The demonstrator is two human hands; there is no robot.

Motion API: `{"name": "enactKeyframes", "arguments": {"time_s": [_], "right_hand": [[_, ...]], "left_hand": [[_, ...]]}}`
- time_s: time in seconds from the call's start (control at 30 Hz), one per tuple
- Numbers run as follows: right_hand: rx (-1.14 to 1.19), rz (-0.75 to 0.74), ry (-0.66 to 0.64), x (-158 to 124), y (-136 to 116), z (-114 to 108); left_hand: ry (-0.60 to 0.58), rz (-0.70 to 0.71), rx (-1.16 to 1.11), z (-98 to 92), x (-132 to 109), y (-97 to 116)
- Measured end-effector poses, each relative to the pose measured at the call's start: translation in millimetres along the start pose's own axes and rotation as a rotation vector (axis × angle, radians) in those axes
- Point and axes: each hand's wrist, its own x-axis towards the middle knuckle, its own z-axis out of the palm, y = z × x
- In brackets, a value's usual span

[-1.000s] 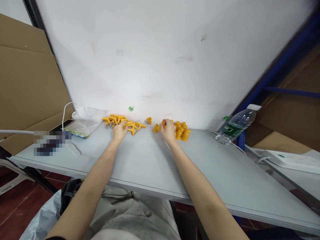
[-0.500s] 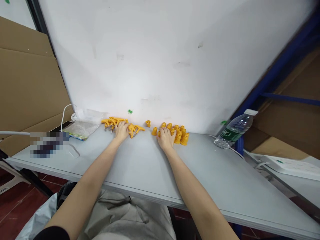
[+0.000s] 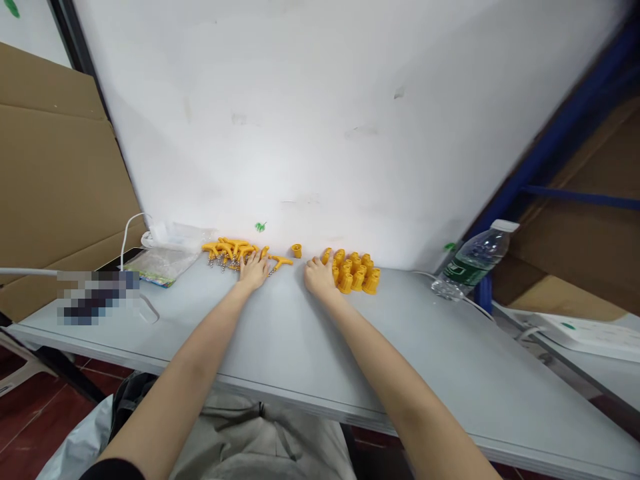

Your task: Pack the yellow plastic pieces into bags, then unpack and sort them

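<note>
My left hand (image 3: 254, 271) rests with fingers stretched over the right end of a pile of yellow T-shaped handles (image 3: 231, 248). Short metal chains or spirals hang from the handles. One handle (image 3: 281, 261) lies just right of that hand. My right hand (image 3: 321, 276) is closed, its fingers curled at the left side of a group of yellow cup-shaped pieces (image 3: 358, 275); what the fingers hold, if anything, is hidden. Several of these pieces stand upright in rows. A single yellow cup-shaped piece (image 3: 297, 251) sits apart near the wall, between my hands.
The grey table (image 3: 295, 340) meets a white wall panel (image 3: 310, 133). A water bottle (image 3: 467, 263) leans at the right beside a white cable. Clear plastic bags (image 3: 173, 260) lie at the left by a cardboard sheet (image 3: 60, 173). A white power strip (image 3: 585, 340) is at the far right.
My left hand has slid right along the handles, bringing some closer to the pile. My right hand has shifted left and curled its fingers, covering the spot where a leftmost cup-shaped piece stood.
</note>
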Motion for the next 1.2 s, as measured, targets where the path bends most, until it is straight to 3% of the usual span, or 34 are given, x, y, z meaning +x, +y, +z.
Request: {"name": "enactKeyframes", "arguments": {"time_s": [0.2,0.47,0.77,1.07,1.2], "right_hand": [[-0.049,0.019,-0.006,9.1,5.8,2.4],[0.094,0.109,-0.006,46.0,-10.9,-5.5],[0.133,0.260,-0.142,74.8,-18.2,16.9],[0.125,0.342,-0.181,82.5,-7.4,2.8],[0.118,0.309,-0.101,85.5,0.4,-0.8]], "left_hand": [[0.104,0.004,-0.061,4.3,-0.9,1.8],[-0.033,-0.076,-0.111,-0.2,-5.7,13.7],[0.184,-0.143,-0.265,0.9,-28.7,4.8],[0.327,-0.115,-0.354,4.4,-27.0,-1.2],[0.382,-0.098,-0.374,7.9,-25.5,-3.3]]}}
